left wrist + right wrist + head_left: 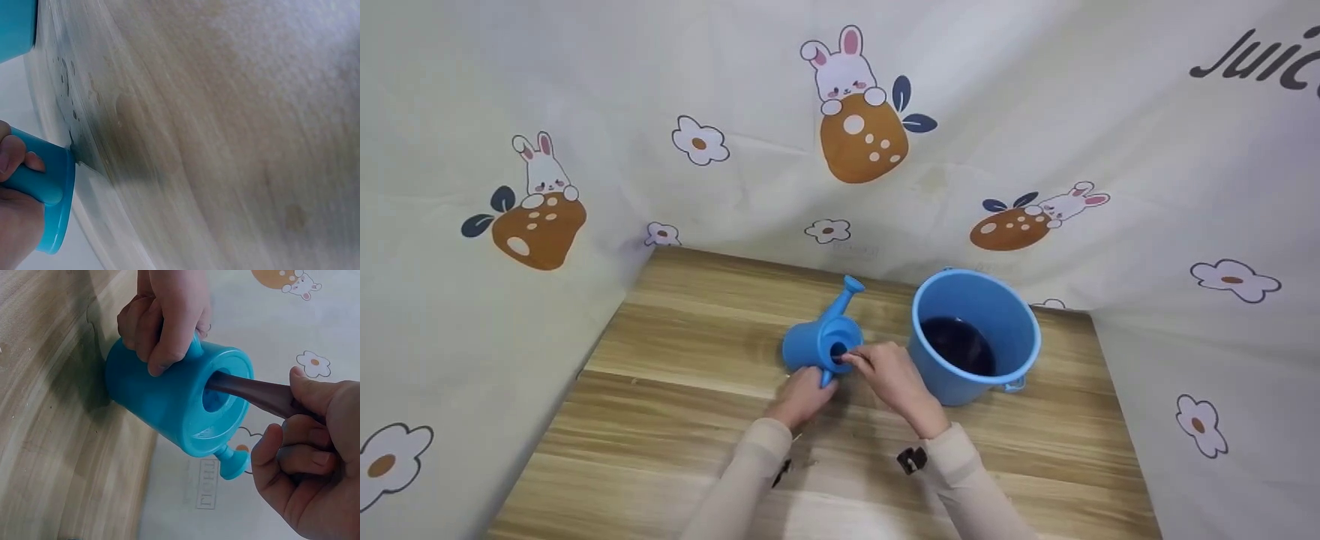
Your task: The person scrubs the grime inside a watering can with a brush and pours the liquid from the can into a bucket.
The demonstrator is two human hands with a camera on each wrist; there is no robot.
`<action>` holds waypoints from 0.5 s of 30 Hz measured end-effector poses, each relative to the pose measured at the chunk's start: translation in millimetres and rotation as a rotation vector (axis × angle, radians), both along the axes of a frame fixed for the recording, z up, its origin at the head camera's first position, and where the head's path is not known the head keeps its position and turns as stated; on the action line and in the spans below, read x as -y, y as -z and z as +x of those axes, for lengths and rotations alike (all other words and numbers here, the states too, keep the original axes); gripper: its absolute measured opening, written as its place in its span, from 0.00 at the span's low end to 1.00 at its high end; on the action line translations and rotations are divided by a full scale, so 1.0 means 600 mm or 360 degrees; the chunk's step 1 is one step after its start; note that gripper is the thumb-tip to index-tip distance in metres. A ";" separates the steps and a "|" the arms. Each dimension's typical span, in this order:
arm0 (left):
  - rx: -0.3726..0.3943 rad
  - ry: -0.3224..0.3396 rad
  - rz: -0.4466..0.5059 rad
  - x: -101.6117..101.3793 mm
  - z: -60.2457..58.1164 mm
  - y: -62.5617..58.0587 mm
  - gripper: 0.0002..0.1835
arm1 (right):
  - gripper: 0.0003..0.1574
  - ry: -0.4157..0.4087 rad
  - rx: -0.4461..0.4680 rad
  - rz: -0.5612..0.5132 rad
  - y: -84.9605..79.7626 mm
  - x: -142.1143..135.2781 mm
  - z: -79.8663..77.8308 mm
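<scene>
A blue watering can stands on the wooden table, its spout pointing away. My left hand grips the can's handle, fingers curled round it, as the left wrist view also shows. In my right hand is a slim brown handle, pinched between thumb and fingers. Its far end goes into the round opening in the can's top and is hidden inside, so I cannot tell what tool it is. The right hand is just right of the can's mouth.
Right of the can stands a larger blue bucket with dark liquid at its bottom. Water drops and wet patches lie on the table. A pale cloth printed with rabbits and flowers hangs round the table's back and sides.
</scene>
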State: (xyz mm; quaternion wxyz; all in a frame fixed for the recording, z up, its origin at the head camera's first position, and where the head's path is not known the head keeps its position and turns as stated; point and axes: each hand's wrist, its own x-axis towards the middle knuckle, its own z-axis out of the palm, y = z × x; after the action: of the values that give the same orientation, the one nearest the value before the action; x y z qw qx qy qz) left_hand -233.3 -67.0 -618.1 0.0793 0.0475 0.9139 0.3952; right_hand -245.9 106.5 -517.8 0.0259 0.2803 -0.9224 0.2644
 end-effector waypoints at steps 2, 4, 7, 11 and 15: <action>0.0014 -0.0004 0.0010 0.000 0.000 -0.001 0.20 | 0.19 0.0005 0.0005 -0.0016 0.002 0.000 -0.001; 0.0023 -0.0002 0.0018 0.000 0.000 -0.002 0.20 | 0.18 0.0011 0.0022 -0.0030 0.004 0.001 -0.002; 0.0025 0.0002 0.0022 0.000 0.000 -0.001 0.20 | 0.18 0.0010 0.0060 -0.0053 0.008 0.001 -0.003; 0.0054 -0.0011 0.0032 0.001 0.001 0.000 0.20 | 0.18 0.0022 0.0111 -0.0058 0.013 0.002 -0.004; 0.0090 -0.0029 0.0053 0.001 0.001 0.000 0.20 | 0.20 0.0048 0.0148 -0.0058 0.021 0.003 -0.005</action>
State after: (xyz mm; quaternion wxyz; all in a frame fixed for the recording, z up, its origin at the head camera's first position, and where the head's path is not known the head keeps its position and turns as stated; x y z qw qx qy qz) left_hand -232.6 -67.6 -618.3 0.1008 0.0291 0.9050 0.4122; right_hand -248.9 104.6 -530.1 -0.0079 0.2532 -0.9218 0.2934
